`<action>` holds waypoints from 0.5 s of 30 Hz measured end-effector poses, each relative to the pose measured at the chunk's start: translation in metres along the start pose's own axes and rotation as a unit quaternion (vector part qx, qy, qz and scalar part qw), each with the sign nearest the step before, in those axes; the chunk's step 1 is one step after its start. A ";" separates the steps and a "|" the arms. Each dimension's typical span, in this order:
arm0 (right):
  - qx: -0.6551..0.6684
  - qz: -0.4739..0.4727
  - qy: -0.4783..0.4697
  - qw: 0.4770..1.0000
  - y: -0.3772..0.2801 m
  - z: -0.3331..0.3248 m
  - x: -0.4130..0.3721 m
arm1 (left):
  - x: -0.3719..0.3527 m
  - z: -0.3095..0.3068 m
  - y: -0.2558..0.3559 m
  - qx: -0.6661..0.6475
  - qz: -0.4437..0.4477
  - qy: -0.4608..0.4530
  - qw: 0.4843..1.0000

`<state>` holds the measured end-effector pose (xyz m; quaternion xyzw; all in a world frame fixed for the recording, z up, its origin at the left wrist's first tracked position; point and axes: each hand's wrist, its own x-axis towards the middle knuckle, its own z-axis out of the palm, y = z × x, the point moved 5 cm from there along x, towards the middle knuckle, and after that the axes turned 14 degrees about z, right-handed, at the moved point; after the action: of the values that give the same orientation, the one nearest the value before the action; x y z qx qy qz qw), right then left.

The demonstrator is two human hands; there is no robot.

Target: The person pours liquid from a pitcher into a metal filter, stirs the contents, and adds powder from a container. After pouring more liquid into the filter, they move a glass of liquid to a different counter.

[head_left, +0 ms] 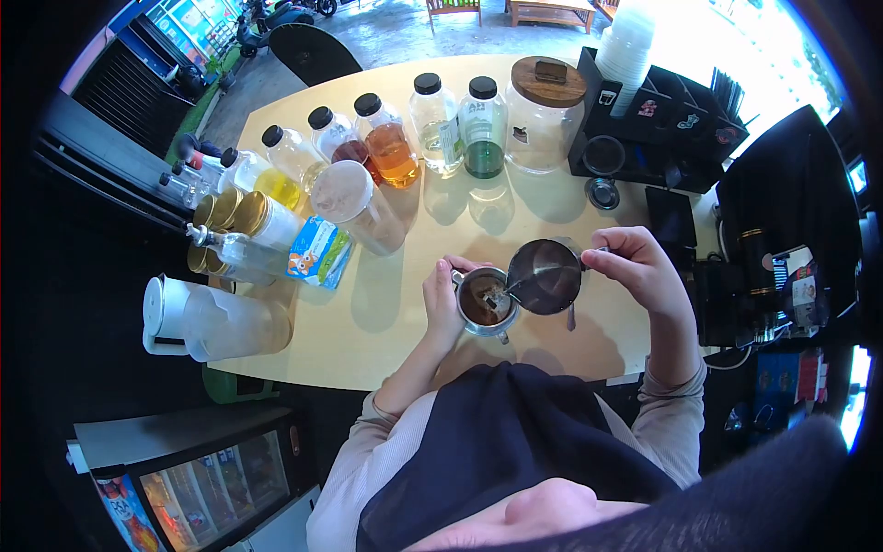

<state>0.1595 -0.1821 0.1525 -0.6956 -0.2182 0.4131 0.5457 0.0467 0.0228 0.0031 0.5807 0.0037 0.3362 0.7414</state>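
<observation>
A small metal cup (487,300) with brown contents stands on the pale wooden table. My left hand (446,299) is wrapped round its left side. A dark pitcher (544,277) is tilted to the left, with its lip over the cup's right rim. My right hand (635,263) grips the pitcher's handle on the right. Something pale and foamy shows in the cup below the lip; whether liquid is flowing is hard to tell. Part of a small spoon (571,317) shows below the pitcher.
Bottles with black caps, one with orange liquid (393,155), line the table's far side beside a wood-lidded jar (544,129). Left are a lidded tumbler (366,207), blue packet (318,253) and white jug (221,320). A black organizer (662,120) with stacked cups stands back right.
</observation>
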 end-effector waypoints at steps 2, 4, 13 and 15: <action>-0.014 -0.002 -0.008 1.000 -0.003 0.002 0.001 | 0.000 0.000 0.001 0.011 0.004 -0.004 1.000; -0.015 -0.005 -0.008 1.000 -0.004 0.004 0.002 | 0.000 0.001 0.003 0.019 0.004 -0.005 1.000; -0.023 -0.010 -0.003 1.000 -0.008 0.008 0.012 | 0.002 0.005 0.012 0.043 -0.004 0.007 0.999; -0.023 -0.008 -0.013 1.000 -0.008 0.008 0.014 | 0.002 0.005 0.012 0.039 -0.008 0.021 0.999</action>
<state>0.1614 -0.1647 0.1546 -0.7007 -0.2403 0.4131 0.5297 0.0441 0.0205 0.0160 0.6022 0.0370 0.3424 0.7203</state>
